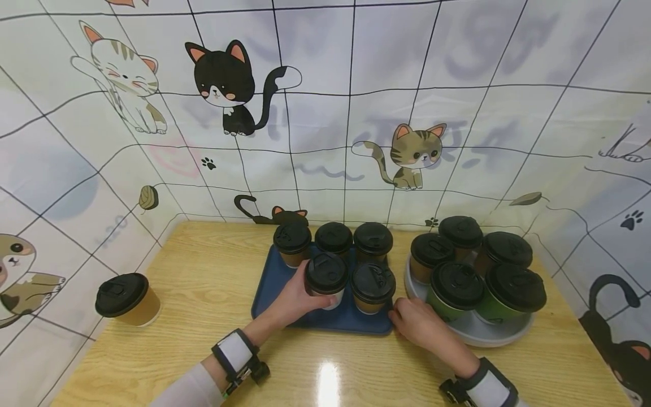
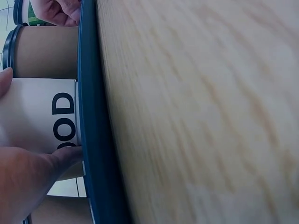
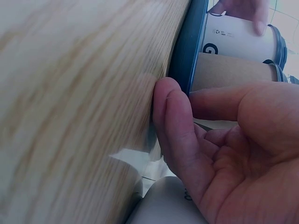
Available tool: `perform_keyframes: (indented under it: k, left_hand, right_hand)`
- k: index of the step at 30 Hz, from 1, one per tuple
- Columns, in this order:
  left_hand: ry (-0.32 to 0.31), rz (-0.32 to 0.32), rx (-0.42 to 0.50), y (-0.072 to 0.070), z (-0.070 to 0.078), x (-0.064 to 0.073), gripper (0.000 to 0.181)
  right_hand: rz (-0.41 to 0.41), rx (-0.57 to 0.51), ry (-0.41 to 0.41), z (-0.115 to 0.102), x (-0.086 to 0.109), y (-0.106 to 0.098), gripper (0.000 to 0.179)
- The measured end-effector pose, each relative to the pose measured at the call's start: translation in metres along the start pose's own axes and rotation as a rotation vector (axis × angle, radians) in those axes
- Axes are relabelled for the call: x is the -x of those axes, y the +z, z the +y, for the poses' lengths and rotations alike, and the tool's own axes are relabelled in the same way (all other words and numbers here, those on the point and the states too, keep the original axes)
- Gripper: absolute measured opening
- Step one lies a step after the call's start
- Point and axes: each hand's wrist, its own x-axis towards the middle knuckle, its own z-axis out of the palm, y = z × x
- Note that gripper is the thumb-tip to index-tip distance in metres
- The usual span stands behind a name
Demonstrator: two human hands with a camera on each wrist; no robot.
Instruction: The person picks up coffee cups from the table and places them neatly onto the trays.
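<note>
A white paper cup (image 1: 327, 274) with a black lid stands at the front of the blue tray (image 1: 335, 323). My left hand (image 1: 295, 297) grips it, fingers and thumb round its sides; dark letters show on the white cup (image 2: 39, 109) in the left wrist view. Right beside it is a brown paper cup (image 1: 373, 285), also black-lidded. Three more lidded cups stand in the tray's back row, among them a brown cup (image 1: 292, 243) at the left. At the tray's front right corner, my right hand (image 1: 419, 325) pinches the rim between thumb and fingers, seen closely in the right wrist view.
To the right, a round pale tray (image 1: 490, 336) bears several brown and green lidded cups, close to my right forearm. One brown cup (image 1: 133, 302) stands alone at the table's left. Behind the wooden table (image 1: 213, 249) hangs a cat-patterned sheet (image 1: 325, 124).
</note>
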Motion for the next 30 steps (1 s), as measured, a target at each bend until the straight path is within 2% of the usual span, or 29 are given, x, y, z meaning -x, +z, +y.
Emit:
perform_keyframes:
  k: [7,11,14,17,19,22,26,30]
  left_hand:
    - [0.012,0.030,-0.025,0.004,0.002,-0.001,0.088]
    - [0.012,0.000,0.027,0.003,0.000,0.001,0.089]
    - [-0.022,-0.025,0.072,-0.005,-0.001,0.007,0.096]
    - [-0.039,-0.032,0.070,-0.017,-0.001,0.017,0.106]
    - [-0.021,-0.044,0.065,-0.027,-0.001,0.024,0.109]
    - [0.039,-0.045,0.071,-0.040,0.001,0.035,0.108]
    - [0.119,0.028,0.051,-0.055,0.005,0.050,0.094]
    - [0.199,0.178,-0.004,-0.069,0.009,0.060,0.080]
  right_hand:
    - [0.001,-0.004,0.005,0.001,0.000,-0.001,0.037]
    - [0.003,-0.003,0.000,0.001,0.000,-0.001,0.038]
    - [0.004,-0.003,-0.006,0.002,0.000,0.000,0.038]
    - [0.005,-0.005,-0.004,0.002,0.000,0.000,0.039]
    - [0.003,-0.006,0.002,0.002,0.000,0.000,0.039]
    - [-0.005,-0.007,0.009,0.002,0.000,0.001,0.039]
    - [-0.008,-0.008,0.010,0.002,0.000,0.001,0.040]
    - [-0.005,-0.007,0.008,0.001,0.000,0.002,0.040]
